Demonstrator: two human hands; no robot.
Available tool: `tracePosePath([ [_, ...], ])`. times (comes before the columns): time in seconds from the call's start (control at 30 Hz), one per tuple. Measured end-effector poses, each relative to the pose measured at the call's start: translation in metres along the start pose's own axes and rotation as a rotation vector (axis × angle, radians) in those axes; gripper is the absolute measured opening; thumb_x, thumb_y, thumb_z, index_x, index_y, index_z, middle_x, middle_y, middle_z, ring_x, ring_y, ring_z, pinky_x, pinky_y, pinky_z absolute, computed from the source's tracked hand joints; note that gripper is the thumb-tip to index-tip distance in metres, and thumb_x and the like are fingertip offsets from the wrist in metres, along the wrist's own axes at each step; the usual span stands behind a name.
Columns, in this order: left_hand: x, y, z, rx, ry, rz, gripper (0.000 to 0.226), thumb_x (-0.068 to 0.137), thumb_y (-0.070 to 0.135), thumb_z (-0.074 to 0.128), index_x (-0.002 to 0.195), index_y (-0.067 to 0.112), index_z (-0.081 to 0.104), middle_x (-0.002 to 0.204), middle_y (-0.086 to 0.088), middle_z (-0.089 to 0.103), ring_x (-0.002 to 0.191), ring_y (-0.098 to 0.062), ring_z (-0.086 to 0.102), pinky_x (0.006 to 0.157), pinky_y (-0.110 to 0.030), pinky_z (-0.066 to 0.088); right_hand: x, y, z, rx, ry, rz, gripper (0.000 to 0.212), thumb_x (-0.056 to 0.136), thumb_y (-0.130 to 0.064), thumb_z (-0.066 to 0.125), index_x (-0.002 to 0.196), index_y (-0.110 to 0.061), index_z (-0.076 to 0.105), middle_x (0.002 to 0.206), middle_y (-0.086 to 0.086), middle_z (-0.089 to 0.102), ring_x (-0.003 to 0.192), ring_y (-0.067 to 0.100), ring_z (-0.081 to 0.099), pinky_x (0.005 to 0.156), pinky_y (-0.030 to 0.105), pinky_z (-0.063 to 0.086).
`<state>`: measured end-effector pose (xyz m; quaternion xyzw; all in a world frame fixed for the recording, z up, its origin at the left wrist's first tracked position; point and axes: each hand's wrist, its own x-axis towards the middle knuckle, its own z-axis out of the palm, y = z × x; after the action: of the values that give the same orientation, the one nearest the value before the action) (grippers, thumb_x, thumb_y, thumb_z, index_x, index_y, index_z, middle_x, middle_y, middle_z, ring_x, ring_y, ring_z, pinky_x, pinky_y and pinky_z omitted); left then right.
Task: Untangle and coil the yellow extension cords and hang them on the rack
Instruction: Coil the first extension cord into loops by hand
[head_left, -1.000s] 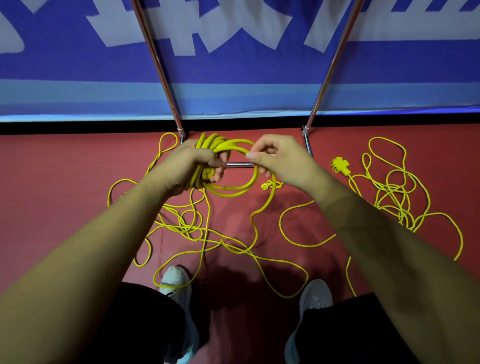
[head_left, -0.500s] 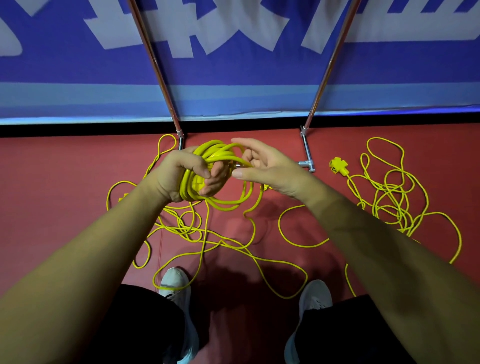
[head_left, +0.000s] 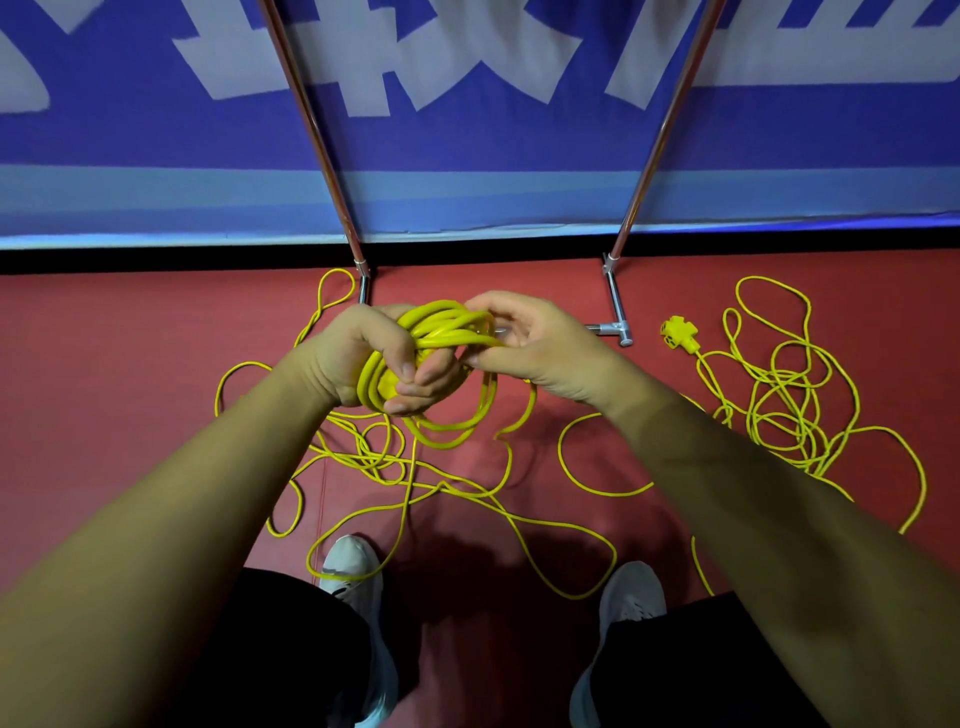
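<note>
Now left hand (head_left: 363, 358) grips ext. cord coil (head_left: 448, 328) (right hand (head_left: 545, 353) pinching).

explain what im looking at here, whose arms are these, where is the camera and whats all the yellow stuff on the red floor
There is no machine here: one camera worn on a person's head looks down at their own bare arms. The left hand grips a bundle of coiled yellow extension cord, and the right hand curls its fingers over the bundle's top, apparently adding a loop. The rest of that cord lies in loose yellow loops on the red floor near the white shoes. A second yellow tangle with a yellow plug block lies to the right. The two slanting metal poles belong to the rack, before a blue banner.
</note>
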<state>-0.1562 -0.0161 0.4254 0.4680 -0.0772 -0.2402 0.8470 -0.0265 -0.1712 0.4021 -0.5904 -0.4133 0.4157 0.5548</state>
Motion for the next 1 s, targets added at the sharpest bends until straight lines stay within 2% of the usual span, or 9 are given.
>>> tracePosePath([
  [0.17,-0.005,0.01,0.003,0.306,0.273,0.03,0.016,0.057,0.008,0.059,0.072,0.005,0.065,0.056,-0.011,0.054,0.049,-0.026,0.055,0.055,-0.03,0.042,-0.003,-0.002,-0.002,0.07,-0.045,0.034,0.031,0.081,0.003,0.063,0.106,-0.012,0.052,0.086,0.005,0.064,0.076,0.011,0.054,0.071,0.019,0.045],
  [0.27,-0.008,0.01,0.001,0.395,0.454,0.063,0.019,0.065,-0.001,0.061,0.077,0.011,0.07,0.069,-0.008,0.065,0.064,-0.022,0.064,0.062,-0.027,0.051,-0.001,-0.01,-0.008,-0.007,0.017,0.035,0.029,0.077,0.001,0.063,0.101,-0.014,0.053,0.086,0.012,0.065,0.08,0.019,0.056,0.068,0.023,0.046],
  [0.37,-0.007,0.005,-0.005,0.54,0.563,0.023,0.03,0.074,0.002,0.066,0.103,0.004,0.059,0.089,-0.007,0.072,0.082,-0.023,0.069,0.071,-0.031,0.053,-0.001,-0.016,-0.017,-0.228,0.065,0.048,0.023,0.074,0.0,0.062,0.092,-0.013,0.056,0.075,0.025,0.06,0.069,0.017,0.049,0.061,0.032,0.04],
  [0.43,-0.004,0.001,-0.005,0.617,0.587,-0.045,0.043,0.074,0.003,0.068,0.112,0.001,0.048,0.096,-0.01,0.074,0.086,-0.023,0.071,0.072,-0.032,0.055,-0.003,-0.02,-0.022,-0.39,0.068,0.054,0.019,0.073,0.001,0.062,0.087,-0.01,0.056,0.061,0.013,0.055,0.057,0.011,0.044,0.053,0.026,0.038],
  [0.5,0.0,-0.002,-0.001,0.732,0.603,-0.111,0.047,0.072,0.007,0.069,0.115,0.005,0.049,0.099,-0.009,0.073,0.088,-0.024,0.072,0.075,-0.038,0.058,-0.006,-0.022,-0.023,-0.519,0.04,0.049,0.016,0.072,0.001,0.062,0.082,-0.009,0.054,0.054,-0.003,0.046,0.05,0.008,0.037,0.047,0.024,0.035],
  [0.63,0.009,-0.004,0.006,1.041,0.699,-0.189,0.035,0.068,0.031,0.076,0.099,0.021,0.061,0.084,-0.006,0.074,0.078,-0.027,0.072,0.074,-0.049,0.058,-0.005,-0.021,-0.017,-0.67,0.005,0.018,0.015,0.068,-0.008,0.064,0.078,-0.015,0.055,0.053,-0.007,0.046,0.048,0.008,0.039,0.049,0.029,0.037],
  [0.73,0.012,-0.003,0.008,0.809,0.761,-0.126,0.029,0.076,0.025,0.076,0.094,0.007,0.062,0.075,-0.01,0.074,0.069,-0.033,0.069,0.071,-0.052,0.058,-0.005,-0.017,-0.015,-0.609,0.053,0.006,0.015,0.073,-0.008,0.066,0.082,-0.017,0.058,0.054,-0.009,0.051,0.051,0.006,0.042,0.051,0.028,0.039],
  [0.87,0.013,-0.005,0.006,0.505,0.859,0.023,0.014,0.082,0.019,0.072,0.086,0.013,0.06,0.063,-0.008,0.066,0.053,-0.023,0.054,0.05,-0.029,0.042,-0.002,-0.018,-0.017,-0.527,0.121,-0.011,0.028,0.078,-0.011,0.072,0.104,-0.019,0.066,0.082,-0.011,0.07,0.072,-0.002,0.06,0.066,0.016,0.045],
  [1.0,0.017,-0.004,0.006,0.365,0.913,0.133,0.011,0.09,0.004,0.06,0.083,0.012,0.057,0.056,-0.008,0.055,0.047,-0.016,0.049,0.042,-0.022,0.035,-0.003,-0.019,-0.028,-0.469,0.127,0.075,0.036,0.078,-0.013,0.079,0.111,-0.018,0.067,0.099,0.001,0.073,0.08,-0.009,0.061,0.071,0.012,0.044],
])
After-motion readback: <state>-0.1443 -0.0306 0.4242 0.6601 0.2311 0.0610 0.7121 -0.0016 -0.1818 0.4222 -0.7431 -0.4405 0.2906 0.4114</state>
